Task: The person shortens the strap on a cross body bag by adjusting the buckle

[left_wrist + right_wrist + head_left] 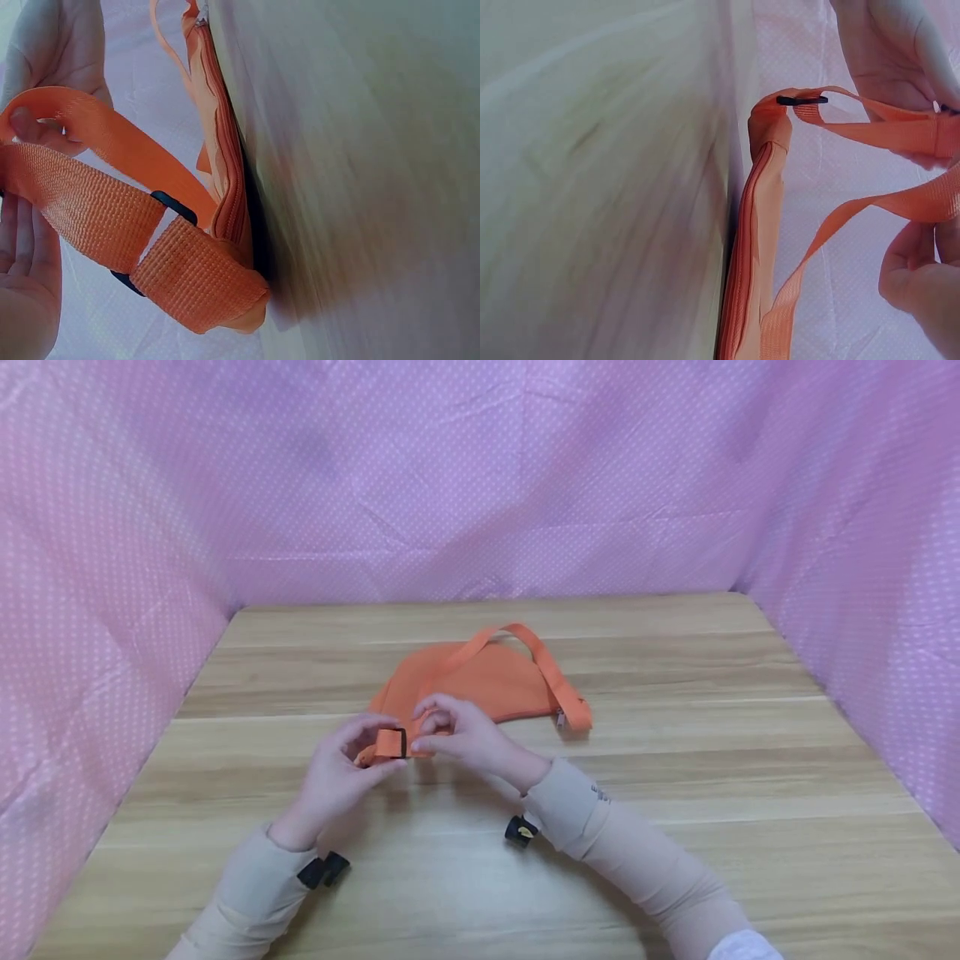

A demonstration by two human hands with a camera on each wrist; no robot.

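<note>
An orange waist bag (480,681) lies on the table, its zipper edge towards me. Lifted off its near left end is the webbing strap (97,202), which carries a black slide buckle (402,743). My left hand (337,768) holds this buckle between thumb and fingers from the left. From the right, my right hand (476,739) pinches the strap close beside the buckle. A second black buckle (802,100) sits where the strap joins the bag's end. In the left wrist view the strap bends in a loop round a right-hand fingertip; the grip is partly hidden.
The rest of the strap (551,672) arches over the bag and comes down at its right end, near the zipper pull (560,720). Wood-patterned tabletop (675,760) surrounds the bag. Pink dotted cloth (480,485) hangs behind and on both sides.
</note>
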